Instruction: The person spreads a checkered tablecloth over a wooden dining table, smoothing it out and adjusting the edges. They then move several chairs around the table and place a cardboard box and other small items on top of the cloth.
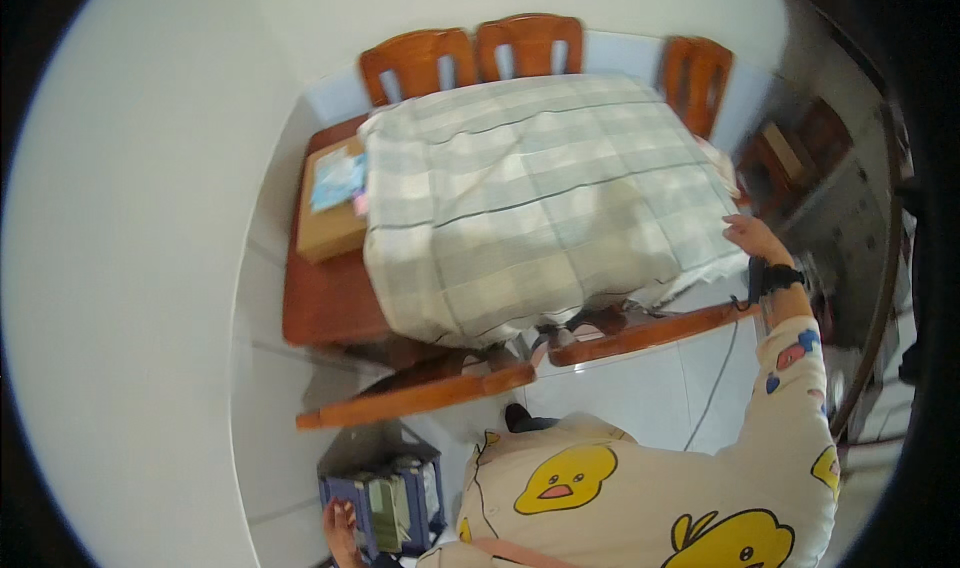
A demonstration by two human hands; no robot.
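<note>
A pale green and cream checked cloth (517, 193) drapes over a reddish wooden table (330, 298), its near edge hanging unevenly in folds. My right hand (756, 239) is at the cloth's right edge, fingertips pointing left and slightly apart. Nothing shows between those fingers, though contact with the fabric is unclear. A black band with a dark device (776, 277) circles that wrist. Low at the left, my left hand (342, 530) has loosely bent, blurred fingers. It appears above or in front of a blue-framed storage container (379, 508) on the floor; whether it touches it is hidden.
On the table's left end, a cardboard box (330, 230) carries light-blue packets (337, 178). Wooden chairs (420, 62) line the far wall; two chair backs (420, 399) (652, 335) stand between me and the table. A cable (712, 395) runs along the tiled floor.
</note>
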